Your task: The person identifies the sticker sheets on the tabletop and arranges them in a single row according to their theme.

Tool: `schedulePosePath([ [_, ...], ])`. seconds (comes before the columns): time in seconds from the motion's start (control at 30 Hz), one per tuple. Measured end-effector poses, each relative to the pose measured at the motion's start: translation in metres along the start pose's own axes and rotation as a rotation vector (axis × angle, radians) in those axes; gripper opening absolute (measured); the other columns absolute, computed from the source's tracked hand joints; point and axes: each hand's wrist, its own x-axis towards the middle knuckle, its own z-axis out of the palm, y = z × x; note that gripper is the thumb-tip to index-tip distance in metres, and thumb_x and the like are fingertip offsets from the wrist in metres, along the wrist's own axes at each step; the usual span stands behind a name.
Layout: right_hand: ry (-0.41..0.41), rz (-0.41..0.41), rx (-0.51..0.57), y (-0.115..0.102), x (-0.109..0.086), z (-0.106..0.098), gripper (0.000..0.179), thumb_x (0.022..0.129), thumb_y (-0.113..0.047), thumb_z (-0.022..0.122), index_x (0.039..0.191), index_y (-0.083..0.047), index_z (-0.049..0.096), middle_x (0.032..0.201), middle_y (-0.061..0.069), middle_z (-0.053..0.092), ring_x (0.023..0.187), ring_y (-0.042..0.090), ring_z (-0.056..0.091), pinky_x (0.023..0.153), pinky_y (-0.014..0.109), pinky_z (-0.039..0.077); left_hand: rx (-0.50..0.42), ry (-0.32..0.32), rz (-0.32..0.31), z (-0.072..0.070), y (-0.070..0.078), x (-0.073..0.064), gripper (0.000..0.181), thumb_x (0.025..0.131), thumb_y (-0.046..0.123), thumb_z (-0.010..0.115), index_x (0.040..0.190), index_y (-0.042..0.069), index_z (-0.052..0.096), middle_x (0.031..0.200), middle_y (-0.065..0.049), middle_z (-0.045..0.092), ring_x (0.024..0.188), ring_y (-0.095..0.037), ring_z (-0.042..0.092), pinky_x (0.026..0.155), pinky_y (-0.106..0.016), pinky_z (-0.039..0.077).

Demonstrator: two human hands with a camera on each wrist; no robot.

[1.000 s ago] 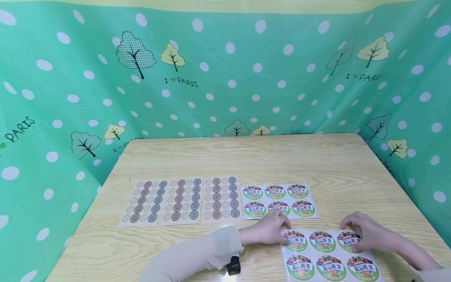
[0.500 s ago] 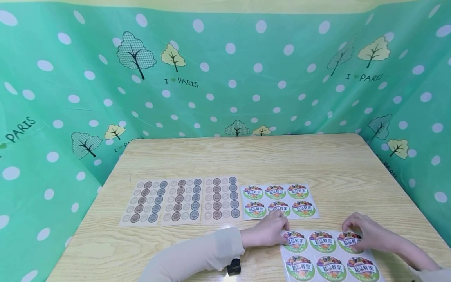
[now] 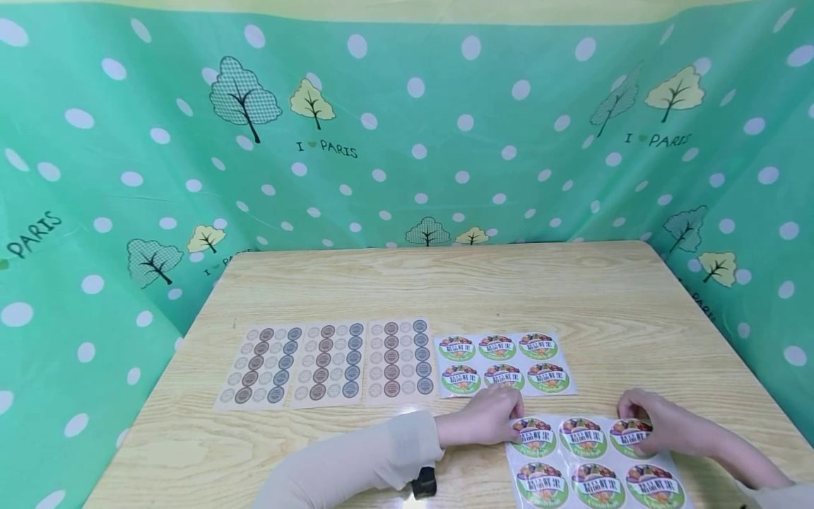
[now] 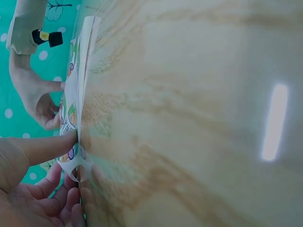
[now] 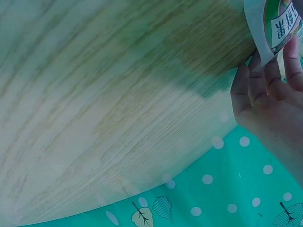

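A white sheet of round fruit stickers [image 3: 599,463] lies at the table's near right, its near edge cut off by the frame. My left hand [image 3: 486,416] pinches its far left corner, thumb on top and fingers curled underneath. At the far right corner, my right hand [image 3: 668,425] grips the sheet the same way. Seen edge-on in the left wrist view, the sheet [image 4: 71,97] shows layered edges and bends up at the corner by the thumb. In the right wrist view, the right fingers curl beneath the sheet's corner [image 5: 259,28].
A second fruit sticker sheet [image 3: 568,362] lies flat just beyond the left hand. Left of it, in a row, are three beige sheets of small round labels, the nearest one [image 3: 399,397] beside it. A green dotted curtain [image 3: 381,92] surrounds the wooden table [image 3: 445,283].
The fingers of both hands have drawn in slightly closer to the sheet's corners. The sheet and the other sheets stay in place.
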Motion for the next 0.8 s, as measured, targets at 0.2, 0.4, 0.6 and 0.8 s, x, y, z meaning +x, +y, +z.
schedulePosePath([
  [0.2, -0.038, 0.054, 0.072, -0.004, 0.0, -0.001, 0.037, 0.065, -0.008, 0.071, 0.089, 0.0, 0.045, 0.079, 0.002, 0.043, 0.068, 0.004, 0.039, 0.051, 0.024, 0.033, -0.036, -0.014, -0.012, -0.002, 0.0, 0.0, 0.026, 0.066, 0.023, 0.076, 0.079, 0.018, 0.054, 0.067, 0.014, 0.045, 0.065, -0.001, 0.036, 0.058, -0.01, 0.029],
  [0.4, -0.062, 0.118, 0.035, -0.004, 0.0, -0.006, 0.036, 0.069, -0.013, 0.071, 0.094, 0.0, 0.05, 0.084, 0.0, 0.049, 0.072, 0.0, 0.042, 0.057, 0.019, 0.039, -0.094, -0.025, -0.016, -0.003, -0.001, 0.0, 0.023, 0.068, 0.017, 0.075, 0.081, 0.016, 0.056, 0.066, 0.014, 0.047, 0.063, 0.001, 0.039, 0.057, -0.007, 0.03],
  [0.6, -0.075, 0.085, 0.081, -0.001, -0.001, -0.01, 0.031, 0.074, -0.013, 0.067, 0.097, 0.001, 0.053, 0.086, -0.004, 0.055, 0.074, 0.002, 0.049, 0.06, 0.019, 0.042, -0.188, -0.037, -0.034, -0.006, -0.002, 0.0, 0.022, 0.068, 0.01, 0.073, 0.086, 0.012, 0.06, 0.066, 0.012, 0.05, 0.058, 0.003, 0.042, 0.055, -0.006, 0.034],
  [0.8, -0.078, 0.007, 0.164, 0.003, 0.0, -0.01, 0.02, 0.079, -0.003, 0.059, 0.097, 0.003, 0.055, 0.086, -0.001, 0.059, 0.075, 0.006, 0.053, 0.059, 0.019, 0.043, -0.317, -0.05, -0.053, -0.008, -0.004, -0.001, 0.021, 0.07, 0.007, 0.071, 0.09, 0.009, 0.064, 0.064, 0.011, 0.05, 0.055, 0.003, 0.042, 0.053, -0.007, 0.037],
])
